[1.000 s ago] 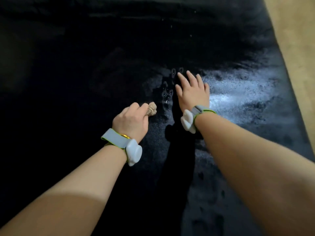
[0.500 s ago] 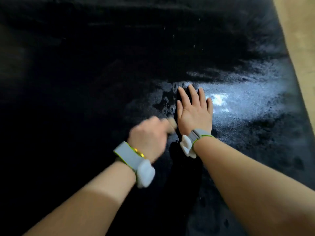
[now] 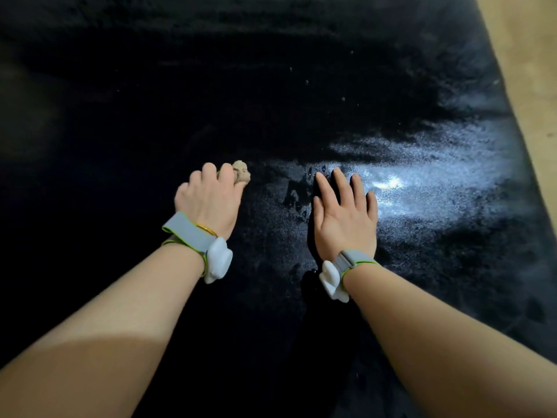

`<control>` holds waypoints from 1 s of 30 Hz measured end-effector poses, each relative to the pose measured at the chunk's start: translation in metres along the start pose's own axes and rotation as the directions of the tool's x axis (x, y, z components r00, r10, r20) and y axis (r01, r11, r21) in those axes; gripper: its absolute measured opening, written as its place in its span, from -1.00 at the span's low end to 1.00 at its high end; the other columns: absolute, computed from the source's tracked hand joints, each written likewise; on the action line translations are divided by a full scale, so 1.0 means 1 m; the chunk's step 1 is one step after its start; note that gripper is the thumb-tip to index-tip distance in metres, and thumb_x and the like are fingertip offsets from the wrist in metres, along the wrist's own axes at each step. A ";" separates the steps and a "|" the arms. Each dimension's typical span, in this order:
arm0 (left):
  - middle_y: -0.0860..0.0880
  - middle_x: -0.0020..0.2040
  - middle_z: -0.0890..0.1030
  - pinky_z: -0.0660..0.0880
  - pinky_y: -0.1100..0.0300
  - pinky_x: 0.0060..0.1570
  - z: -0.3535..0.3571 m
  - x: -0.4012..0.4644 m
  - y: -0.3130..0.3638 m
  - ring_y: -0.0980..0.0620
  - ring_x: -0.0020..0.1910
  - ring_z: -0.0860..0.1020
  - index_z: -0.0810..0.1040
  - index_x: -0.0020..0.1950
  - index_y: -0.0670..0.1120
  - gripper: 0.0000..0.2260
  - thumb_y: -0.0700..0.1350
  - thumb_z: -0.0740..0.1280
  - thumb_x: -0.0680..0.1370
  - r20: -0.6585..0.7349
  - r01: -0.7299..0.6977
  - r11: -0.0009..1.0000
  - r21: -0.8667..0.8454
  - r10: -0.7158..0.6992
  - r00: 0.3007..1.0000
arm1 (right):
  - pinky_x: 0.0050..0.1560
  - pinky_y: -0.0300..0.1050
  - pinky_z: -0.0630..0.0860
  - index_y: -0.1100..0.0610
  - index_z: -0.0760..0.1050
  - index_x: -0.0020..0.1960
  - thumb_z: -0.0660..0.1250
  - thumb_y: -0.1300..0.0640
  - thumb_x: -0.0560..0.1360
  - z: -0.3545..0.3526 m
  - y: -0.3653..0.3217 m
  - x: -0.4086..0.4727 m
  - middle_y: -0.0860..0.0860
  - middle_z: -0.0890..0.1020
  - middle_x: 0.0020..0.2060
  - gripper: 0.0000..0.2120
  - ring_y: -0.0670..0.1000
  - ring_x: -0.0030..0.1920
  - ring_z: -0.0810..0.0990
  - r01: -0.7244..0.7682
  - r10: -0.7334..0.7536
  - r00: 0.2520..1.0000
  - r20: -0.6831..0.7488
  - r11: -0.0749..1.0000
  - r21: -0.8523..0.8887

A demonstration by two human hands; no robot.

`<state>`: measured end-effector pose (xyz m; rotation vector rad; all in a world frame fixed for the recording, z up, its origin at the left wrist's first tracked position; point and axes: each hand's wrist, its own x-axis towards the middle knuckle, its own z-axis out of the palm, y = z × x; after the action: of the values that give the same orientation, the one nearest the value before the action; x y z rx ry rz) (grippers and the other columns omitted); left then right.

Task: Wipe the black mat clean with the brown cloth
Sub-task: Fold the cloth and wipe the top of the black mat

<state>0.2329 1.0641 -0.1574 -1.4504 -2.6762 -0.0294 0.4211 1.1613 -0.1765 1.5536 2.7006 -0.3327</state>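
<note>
The black mat fills almost the whole view, with a shiny wet-looking patch at centre right. My left hand grips a small bunched brown cloth that sticks out past the fingertips and touches the mat. My right hand lies flat on the mat with its fingers straight and spread, at the left edge of the shiny patch. Both wrists wear grey bands with white tags.
A strip of beige floor runs along the mat's right edge. Small pale specks lie scattered on the mat beyond the hands. The left part of the mat is in deep shadow.
My left hand with the cloth swept right toward my right hand, then back out to the left and farther away. My right hand stayed flat on the mat.
</note>
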 end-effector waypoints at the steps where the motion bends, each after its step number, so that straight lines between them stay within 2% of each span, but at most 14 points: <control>1: -0.21 -0.13 0.47 0.27 0.03 -0.37 0.000 0.001 0.000 -0.23 -0.23 0.47 0.44 -0.02 -0.18 -0.65 0.11 0.12 0.57 -0.015 0.014 1.000 -0.013 -0.014 1.000 | 0.51 0.11 -0.14 -0.22 0.01 0.53 -0.15 -0.14 0.63 0.000 0.000 0.000 -0.13 0.05 0.54 -0.55 0.03 0.55 -0.11 -0.001 0.001 1.000 -0.001 1.000 0.001; 4: -0.20 -0.14 0.44 0.24 0.08 -0.42 0.002 -0.003 0.002 -0.22 -0.27 0.46 0.44 -0.02 -0.18 -0.62 0.14 0.09 0.55 -0.026 0.019 0.999 -0.038 -0.020 0.999 | 0.51 0.11 -0.13 -0.22 0.01 0.52 -0.15 -0.14 0.63 0.001 0.000 0.000 -0.13 0.05 0.54 -0.54 0.03 0.55 -0.10 -0.004 0.004 1.000 -0.001 1.000 0.001; 10: -0.22 -0.13 0.44 0.26 0.10 -0.43 0.006 -0.003 0.006 -0.24 -0.25 0.48 0.46 0.02 -0.17 -0.71 0.06 0.22 0.55 0.000 0.094 0.991 -0.092 -0.094 0.996 | 0.51 0.10 -0.13 -0.22 0.01 0.53 -0.13 -0.13 0.63 0.000 0.000 0.000 -0.12 0.05 0.54 -0.54 0.04 0.55 -0.10 -0.005 0.005 1.000 -0.001 1.000 -0.004; 14: -0.21 -0.22 0.44 0.25 0.12 -0.45 0.008 -0.002 0.006 -0.21 -0.35 0.46 0.47 -0.05 -0.18 -0.75 0.02 0.26 0.53 -0.030 0.063 0.994 -0.085 -0.066 0.997 | 0.51 0.10 -0.14 -0.22 0.01 0.52 -0.13 -0.13 0.63 0.001 0.000 0.000 -0.13 0.05 0.54 -0.54 0.03 0.55 -0.10 -0.010 0.010 1.000 -0.007 1.000 -0.008; 23: -0.21 -0.26 0.42 0.25 0.12 -0.47 0.011 -0.002 0.005 -0.21 -0.41 0.45 0.48 -0.05 -0.19 -0.76 0.00 0.30 0.51 -0.044 0.048 0.992 -0.117 -0.053 0.998 | 0.51 0.11 -0.09 -0.22 0.08 0.52 -0.09 -0.12 0.63 0.001 0.001 0.001 -0.12 0.11 0.53 -0.55 0.04 0.54 -0.03 -0.017 0.018 1.000 -0.018 1.000 0.005; 27: -0.21 -0.26 0.42 0.31 0.10 -0.49 0.011 -0.001 0.002 -0.21 -0.42 0.45 0.48 -0.05 -0.19 -0.76 0.00 0.28 0.52 -0.070 0.025 0.990 -0.141 -0.035 0.997 | 0.51 0.11 -0.04 -0.22 0.10 0.51 -0.15 -0.15 0.60 0.003 -0.001 0.002 -0.12 0.14 0.52 -0.53 0.05 0.54 0.00 -0.019 0.018 0.999 -0.038 1.000 -0.009; 30: -0.19 -0.26 0.43 0.29 0.11 -0.48 0.007 -0.001 -0.001 -0.20 -0.40 0.46 0.49 -0.05 -0.18 -0.68 0.07 0.14 0.54 -0.067 0.002 0.987 -0.162 -0.013 0.998 | 0.51 0.10 -0.05 -0.23 0.11 0.50 -0.15 -0.16 0.59 0.004 -0.002 0.002 -0.12 0.16 0.52 -0.52 0.04 0.54 0.02 -0.023 0.022 0.999 -0.045 1.000 -0.011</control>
<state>0.2321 1.0629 -0.1642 -1.4532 -2.6790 -0.2975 0.4180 1.1618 -0.1801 1.6064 2.7106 -0.2855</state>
